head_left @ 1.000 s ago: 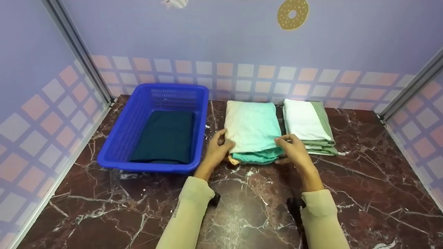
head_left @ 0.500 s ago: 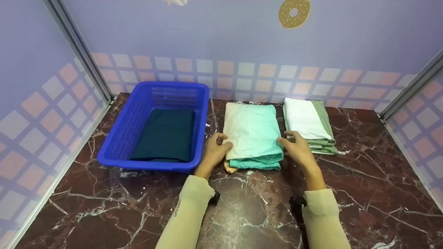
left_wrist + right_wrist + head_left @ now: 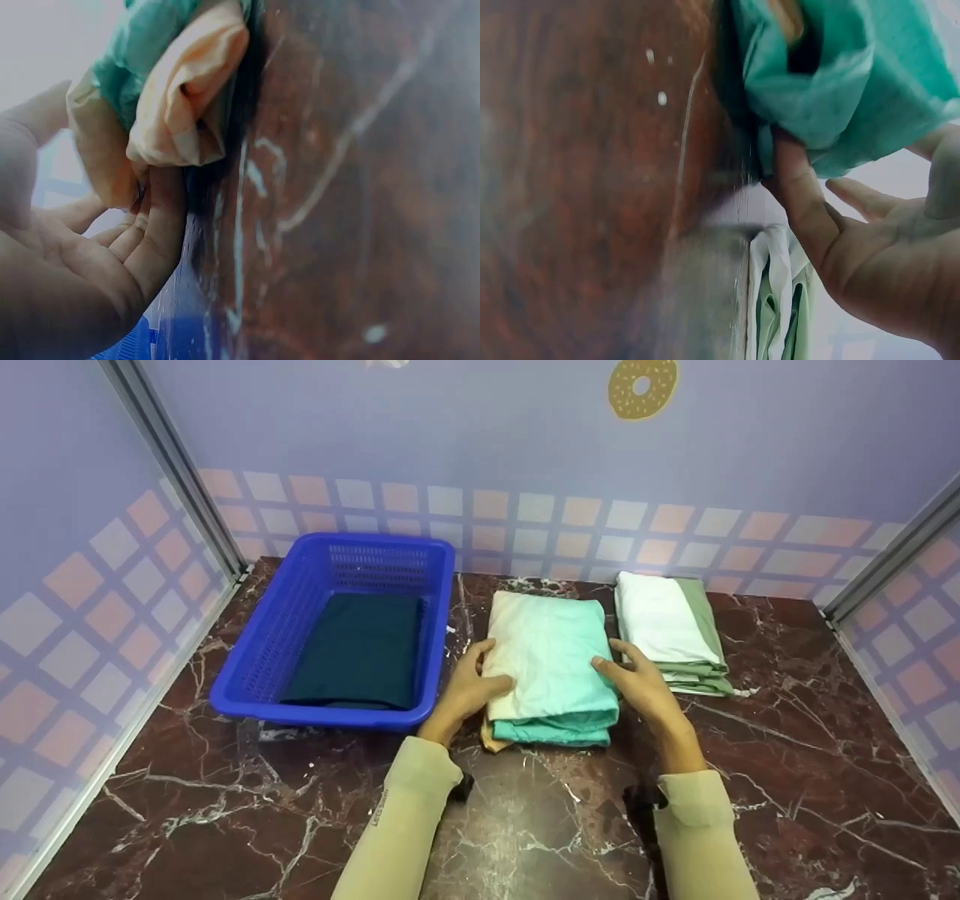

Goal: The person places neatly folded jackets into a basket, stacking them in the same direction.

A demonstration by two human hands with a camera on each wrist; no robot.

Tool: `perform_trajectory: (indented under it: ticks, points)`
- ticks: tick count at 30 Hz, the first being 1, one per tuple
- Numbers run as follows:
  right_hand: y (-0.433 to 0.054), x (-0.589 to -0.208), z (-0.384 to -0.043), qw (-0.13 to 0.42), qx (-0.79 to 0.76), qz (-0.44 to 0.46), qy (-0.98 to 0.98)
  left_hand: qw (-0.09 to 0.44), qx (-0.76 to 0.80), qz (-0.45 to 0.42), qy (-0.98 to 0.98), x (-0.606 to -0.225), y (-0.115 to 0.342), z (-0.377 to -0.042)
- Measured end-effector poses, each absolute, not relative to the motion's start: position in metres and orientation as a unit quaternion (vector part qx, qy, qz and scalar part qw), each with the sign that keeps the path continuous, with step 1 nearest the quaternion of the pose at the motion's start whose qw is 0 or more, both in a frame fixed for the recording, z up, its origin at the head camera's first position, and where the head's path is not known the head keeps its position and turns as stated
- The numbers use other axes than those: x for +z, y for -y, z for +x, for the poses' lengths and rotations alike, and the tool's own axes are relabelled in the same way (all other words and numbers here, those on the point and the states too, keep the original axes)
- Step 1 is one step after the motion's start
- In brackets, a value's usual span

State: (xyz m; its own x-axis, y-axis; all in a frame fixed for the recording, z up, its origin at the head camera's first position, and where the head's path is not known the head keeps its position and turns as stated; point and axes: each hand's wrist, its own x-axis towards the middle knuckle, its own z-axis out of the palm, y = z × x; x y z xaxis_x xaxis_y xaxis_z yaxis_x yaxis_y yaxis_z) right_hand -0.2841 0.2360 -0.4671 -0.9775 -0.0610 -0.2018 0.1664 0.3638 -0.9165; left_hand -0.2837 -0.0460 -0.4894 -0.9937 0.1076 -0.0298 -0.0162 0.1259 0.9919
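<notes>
Two hands, the left hand [image 3: 470,688] and the right hand [image 3: 643,684], are gripping a folded cloth [image 3: 551,656] from opposite sides, thumbs resting on its top and fingers reaching under its edges. It is lying on the marbled table [image 3: 525,832], between a blue basket [image 3: 322,715] beyond the left hand and a white-and-green cloth [image 3: 664,622] near the right. Its top is fading from cream to aqua; teal layers are showing along the near edge, a peach fold [image 3: 187,97] peeking out at the near left corner.
</notes>
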Motion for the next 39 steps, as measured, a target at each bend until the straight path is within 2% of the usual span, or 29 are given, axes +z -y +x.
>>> perform_trajectory:
  ticks: [7, 14, 21, 39]
  points:
    - [-0.238, -0.47, -0.286, 0.111, -0.551, 0.005, -0.827, 0.044, 0.658, 0.014, -0.752, -0.489, 0.047, -0.283]
    - [-0.238, -0.472, -0.285, 0.102, -0.546, -0.024, -0.831, 0.053, 0.654, 0.042, -0.753, -0.492, 0.047, -0.285]
    - [-0.242, -0.473, -0.286, 0.116, -0.564, -0.026, -0.817, 0.064, 0.645, 0.045, -0.76, -0.491, 0.045, -0.286]
    - [-0.243, -0.456, -0.281, 0.066, -0.551, -0.049, -0.83, 0.006, 0.625, 0.089, -0.776, -0.472, 0.033, -0.278]
